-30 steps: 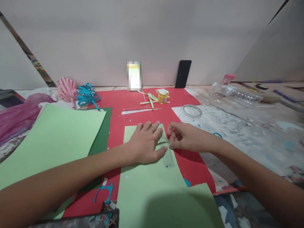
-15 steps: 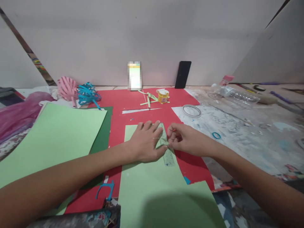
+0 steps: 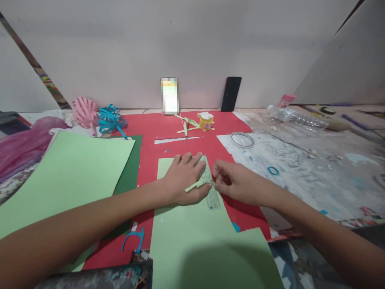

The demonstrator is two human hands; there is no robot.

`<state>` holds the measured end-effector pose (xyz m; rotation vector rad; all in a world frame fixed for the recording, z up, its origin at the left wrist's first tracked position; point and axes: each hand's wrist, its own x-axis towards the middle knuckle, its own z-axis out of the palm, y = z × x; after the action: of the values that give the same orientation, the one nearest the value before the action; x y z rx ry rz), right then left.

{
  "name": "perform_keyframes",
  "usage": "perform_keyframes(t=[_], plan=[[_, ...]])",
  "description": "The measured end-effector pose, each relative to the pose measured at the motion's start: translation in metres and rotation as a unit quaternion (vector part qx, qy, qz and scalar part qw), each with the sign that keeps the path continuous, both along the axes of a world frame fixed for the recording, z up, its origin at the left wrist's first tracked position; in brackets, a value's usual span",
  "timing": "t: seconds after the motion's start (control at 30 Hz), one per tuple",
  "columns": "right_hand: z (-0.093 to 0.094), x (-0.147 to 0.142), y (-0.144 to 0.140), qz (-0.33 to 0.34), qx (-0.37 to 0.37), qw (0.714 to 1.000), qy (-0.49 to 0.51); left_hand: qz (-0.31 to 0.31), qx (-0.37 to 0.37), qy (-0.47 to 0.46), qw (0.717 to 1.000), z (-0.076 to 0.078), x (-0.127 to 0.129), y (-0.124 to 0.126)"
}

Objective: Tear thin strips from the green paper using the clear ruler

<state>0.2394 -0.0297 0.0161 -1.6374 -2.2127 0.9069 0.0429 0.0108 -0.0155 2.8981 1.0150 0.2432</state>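
My left hand [image 3: 183, 180] lies flat with its fingers spread on a light green paper sheet [image 3: 192, 228], its fingertips and thumb resting at a clear ruler [image 3: 213, 199]. The ruler lies lengthwise near the sheet's right edge, partly hidden by that hand. My right hand [image 3: 231, 176] is closed in a pinch just right of the ruler. From its fingertips a narrow light green paper strip [image 3: 197, 185] stretches leftward across my left thumb, its free end pointing left.
Red paper [image 3: 189, 146] lies beneath. At the back are more strips [image 3: 185, 127], a yellow tape roll [image 3: 206, 121] and two phones [image 3: 231, 94]. Left are a green sheet stack [image 3: 87, 168] and pink [image 3: 84, 112] and blue [image 3: 111, 120] paper pompoms. A plastic bottle [image 3: 300, 119] lies right.
The light green strip, seen before only as a thin line by my hands, now lies broadside across my left thumb. My right hand has shifted slightly; my left hand stays put.
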Motion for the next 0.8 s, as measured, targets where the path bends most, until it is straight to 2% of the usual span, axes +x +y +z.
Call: perform_keyframes(t=[0.13, 0.4, 0.63, 0.8], plan=[[0.0007, -0.0021, -0.0029, -0.005, -0.001, 1.0, -0.002, 0.017, -0.01, -0.005, 1.0, -0.0005, 0.0015, -0.0007], [0.0062, -0.0035, -0.0074, -0.008, -0.025, 0.999, 0.023, 0.0, 0.017, 0.004, 1.0, -0.0039, 0.0004, 0.002], [0.0075, 0.001, -0.007, -0.002, -0.012, 1.0, -0.02, 0.003, -0.013, 0.016, 1.0, 0.0047, 0.0008, -0.0005], [0.0056, -0.001, -0.0098, 0.004, 0.001, 1.0, -0.03, -0.007, 0.008, 0.022, 1.0, 0.0047, -0.0004, -0.0009]])
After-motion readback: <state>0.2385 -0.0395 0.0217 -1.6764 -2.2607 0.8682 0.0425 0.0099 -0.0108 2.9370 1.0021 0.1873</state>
